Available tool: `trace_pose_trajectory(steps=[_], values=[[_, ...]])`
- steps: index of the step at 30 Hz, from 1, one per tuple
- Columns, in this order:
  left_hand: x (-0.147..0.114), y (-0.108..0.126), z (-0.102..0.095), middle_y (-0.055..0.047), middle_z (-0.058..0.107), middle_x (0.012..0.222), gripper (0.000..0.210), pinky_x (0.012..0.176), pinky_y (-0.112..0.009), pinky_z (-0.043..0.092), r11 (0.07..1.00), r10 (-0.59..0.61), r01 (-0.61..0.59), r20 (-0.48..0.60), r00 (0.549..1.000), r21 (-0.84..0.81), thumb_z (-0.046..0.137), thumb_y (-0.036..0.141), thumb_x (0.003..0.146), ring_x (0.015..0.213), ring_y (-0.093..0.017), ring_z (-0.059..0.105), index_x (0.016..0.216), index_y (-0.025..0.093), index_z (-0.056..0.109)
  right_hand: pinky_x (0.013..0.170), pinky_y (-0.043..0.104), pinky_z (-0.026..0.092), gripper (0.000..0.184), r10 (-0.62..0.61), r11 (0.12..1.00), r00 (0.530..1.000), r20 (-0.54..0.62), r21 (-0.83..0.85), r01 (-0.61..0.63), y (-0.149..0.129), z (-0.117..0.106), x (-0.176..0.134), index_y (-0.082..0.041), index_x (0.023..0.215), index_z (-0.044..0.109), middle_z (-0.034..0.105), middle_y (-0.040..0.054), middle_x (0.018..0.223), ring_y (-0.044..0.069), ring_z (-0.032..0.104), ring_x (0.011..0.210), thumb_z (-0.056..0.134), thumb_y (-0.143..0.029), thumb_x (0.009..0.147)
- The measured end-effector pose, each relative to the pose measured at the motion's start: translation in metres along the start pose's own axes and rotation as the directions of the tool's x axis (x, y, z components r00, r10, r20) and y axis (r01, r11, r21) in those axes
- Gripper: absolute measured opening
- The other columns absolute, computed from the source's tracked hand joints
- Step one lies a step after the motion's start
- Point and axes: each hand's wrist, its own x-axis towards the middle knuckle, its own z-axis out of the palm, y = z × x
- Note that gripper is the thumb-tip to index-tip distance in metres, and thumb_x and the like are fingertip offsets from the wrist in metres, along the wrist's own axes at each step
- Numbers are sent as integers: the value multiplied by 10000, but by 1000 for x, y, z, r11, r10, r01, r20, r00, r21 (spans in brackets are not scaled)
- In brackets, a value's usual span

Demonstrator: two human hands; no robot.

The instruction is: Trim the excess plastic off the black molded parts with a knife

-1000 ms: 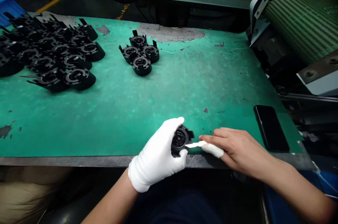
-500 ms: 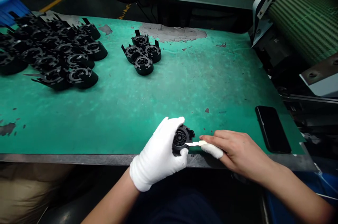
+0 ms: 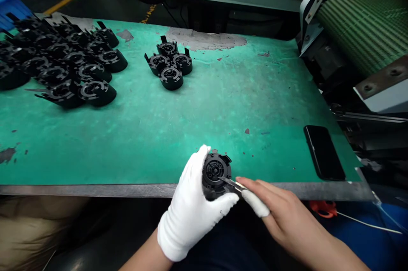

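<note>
My left hand, in a white glove, grips a round black plastic part near the front edge of the table. Its ringed face is turned up towards me, and my thumb and fingers wrap around its left side. In my right hand, bare except for a white cover on the thumb, is a craft knife. The blade points left, its tip over the lower middle of the part's face; whether it touches I cannot tell. My fingers hide most of the knife's handle.
A cluster of several similar black parts stands mid-table, and a larger group at the left. A black phone lies at the right. Beyond it is a green conveyor belt. Orange-handled scissors show below the table edge.
The black part has tilted, showing more of its face. The right hand has come lower and the knife now slants up to the left. The view has shifted slightly, bringing orange handles into sight.
</note>
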Motion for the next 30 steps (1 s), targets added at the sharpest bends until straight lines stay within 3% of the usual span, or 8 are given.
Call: trace_pose_trajectory(steps=[5, 10, 16, 19, 22, 30], values=[[-4, -5, 0, -114, 428, 1556, 887, 1215, -496, 378, 998, -4, 3, -9, 1000, -61, 751, 458, 832, 1443, -292, 420, 1546, 263, 262, 993, 479, 582, 694, -16, 1000, 1000, -1, -16, 16, -8, 14, -2, -260, 1505, 430, 634, 78, 1378, 252, 651, 1198, 355, -29, 854], [0, -6, 0, -88, 457, 1536, 850, 1223, -461, 380, 997, -2, 0, -17, 1000, -71, 769, 464, 818, 1429, -266, 439, 1515, 276, 321, 968, 535, 593, 718, -22, 996, 1000, -1, -89, 22, -11, 13, 0, -232, 1497, 462, 649, 94, 1363, 291, 677, 1159, 367, -28, 816], [0, -4, -1, -90, 478, 1515, 835, 1201, -455, 414, 996, 2, -3, -11, 1000, -92, 767, 460, 817, 1397, -268, 480, 1504, 273, 331, 950, 521, 596, 653, -12, 995, 1000, 0, -99, 12, -10, 7, 2, -192, 1459, 501, 654, 114, 1349, 298, 672, 1152, 378, -46, 834], [-1, -6, -1, -89, 451, 1540, 842, 1222, -474, 383, 997, 8, -8, 4, 1000, -73, 759, 468, 822, 1430, -273, 439, 1514, 276, 318, 913, 476, 602, 610, -25, 999, 995, 99, -45, 29, -12, -4, 8, -237, 1422, 532, 691, 84, 1263, 271, 685, 1087, 393, -52, 857], [-1, -8, 0, -93, 444, 1546, 853, 1228, -482, 375, 997, 0, 2, 17, 1000, -75, 761, 468, 819, 1440, -276, 426, 1518, 273, 313, 842, 440, 599, 575, -6, 1000, 994, 112, 1, 6, -13, -11, 14, -296, 1403, 534, 710, 47, 1123, 244, 691, 971, 405, -74, 889], [0, -5, -1, -98, 461, 1529, 848, 1216, -478, 393, 996, -3, 5, 25, 1000, -93, 758, 464, 817, 1420, -277, 451, 1514, 262, 318, 824, 475, 580, 620, 23, 996, 995, 98, -83, -14, -9, 1, 13, -244, 1445, 494, 675, 87, 1144, 282, 682, 974, 392, -64, 860]])
